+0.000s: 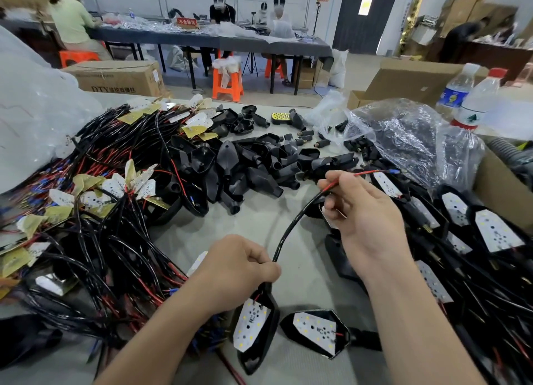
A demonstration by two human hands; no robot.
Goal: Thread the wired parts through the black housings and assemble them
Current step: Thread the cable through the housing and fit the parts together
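Observation:
My left hand point(242, 266) grips the neck of a black housing point(266, 338) that hangs below it, with a white LED board point(250, 324) seated inside. A black cable point(291, 226) rises from that neck in an arc to my right hand point(363, 211), which pinches it near its end. Red wire tips point(369, 172) stick out past the right fingers. Another housing with a board point(315, 332) lies on the table just right of the held one. Loose empty housings point(248, 165) are heaped in the middle.
A tangle of wired LED boards point(95, 211) fills the left side. Assembled units point(476, 232) are piled at the right beside a clear plastic bag point(409, 136), a cardboard box point(501, 188) and two water bottles point(473, 99). People sit at a far table point(202, 40).

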